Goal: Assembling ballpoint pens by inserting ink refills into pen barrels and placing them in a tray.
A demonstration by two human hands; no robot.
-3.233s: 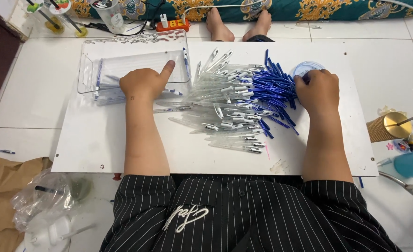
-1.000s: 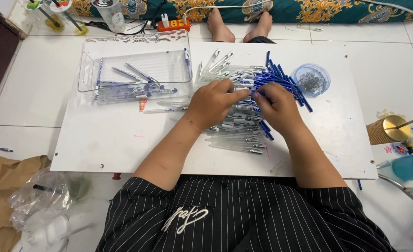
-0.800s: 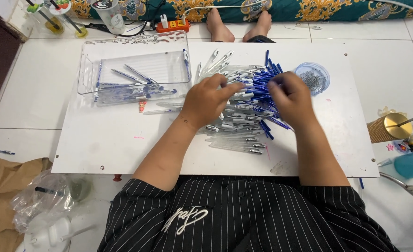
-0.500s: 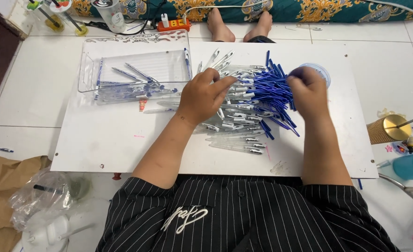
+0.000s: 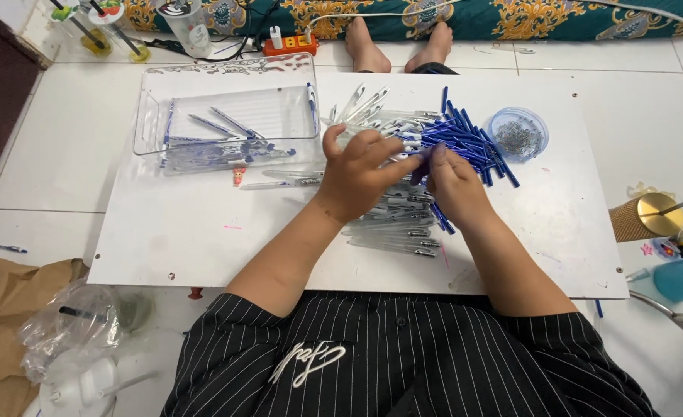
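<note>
**Pen assembly on floor board: hands have met mid-pile**

White tiled floor, with a white board (image 5: 202, 239) laid on it as my worktop. Nearest me, both forearms run forward over the board's near edge. Left hand (image 5: 357, 174) and right hand (image 5: 453, 185) are together over the pile; half a second ago the right was off by the small blue tub (image 5: 517, 133). My read: a part was fetched and is being fitted. Left grip is closed round a clear pen barrel (image 5: 403, 158); right grip pinches something at its end, too small to identify. Clear barrels (image 5: 395, 232) lie under the hands, blue refills (image 5: 465, 143) just beyond. Farther left, clear tray (image 5: 225, 127) holds finished pens, unchanged. Open board front-left and right of the pile; the tub sits well inside the far right edge. Bare feet (image 5: 399, 42) past the far edge.
</note>
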